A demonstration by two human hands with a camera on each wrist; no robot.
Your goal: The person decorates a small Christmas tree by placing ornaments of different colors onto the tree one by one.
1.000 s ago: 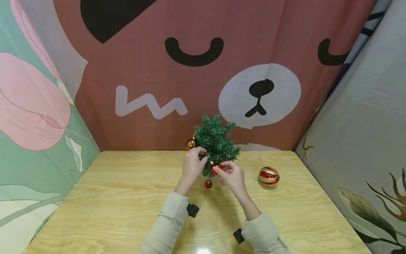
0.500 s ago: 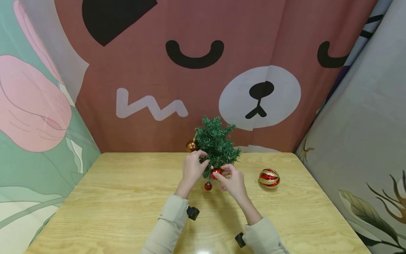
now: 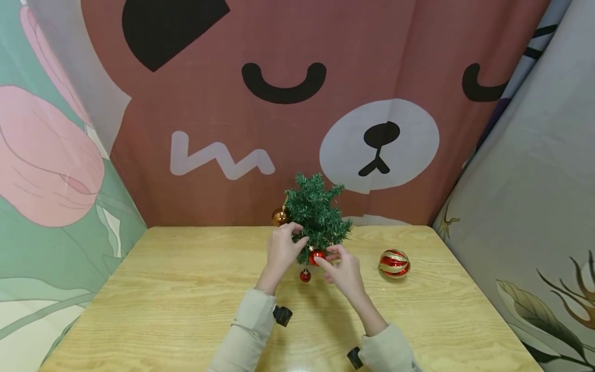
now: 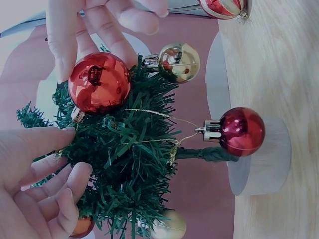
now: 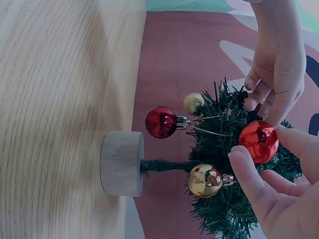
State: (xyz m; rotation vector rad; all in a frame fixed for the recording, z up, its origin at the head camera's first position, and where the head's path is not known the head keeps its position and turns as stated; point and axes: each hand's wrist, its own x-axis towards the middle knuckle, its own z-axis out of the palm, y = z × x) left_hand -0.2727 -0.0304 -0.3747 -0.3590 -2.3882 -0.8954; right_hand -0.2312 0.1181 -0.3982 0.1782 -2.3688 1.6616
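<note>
A small green artificial Christmas tree [image 3: 321, 212] stands on a round wooden base [image 5: 122, 163]. A shiny red bauble [image 3: 317, 257] hangs at its front, with the cap towards my left thumb. My right hand [image 3: 346, 271] surrounds the bauble loosely. The thumb lies by its near side, and a gap shows between bauble and fingers in the head view. My left hand [image 3: 281, 253] is at the tree's left side. Its thumb is near the bauble's cap and apart from the bent fingers. Branches hide part of these fingers. A smaller dark red bauble [image 4: 242, 131] hangs below on a gold cord.
An amber bauble [image 3: 280, 216] hangs at the tree's left. Gold baubles [image 5: 205, 180] hang lower down. On the wooden table [image 3: 186, 299], to the right, lies a larger red-and-gold striped bauble [image 3: 394, 264]. A curtain with a bear print [image 3: 223, 196] rises behind the table.
My right hand's fingers have drawn slightly away from the red bauble, widening the gap. The left hand stays almost in place. The whole head view has shifted a little downwards.
</note>
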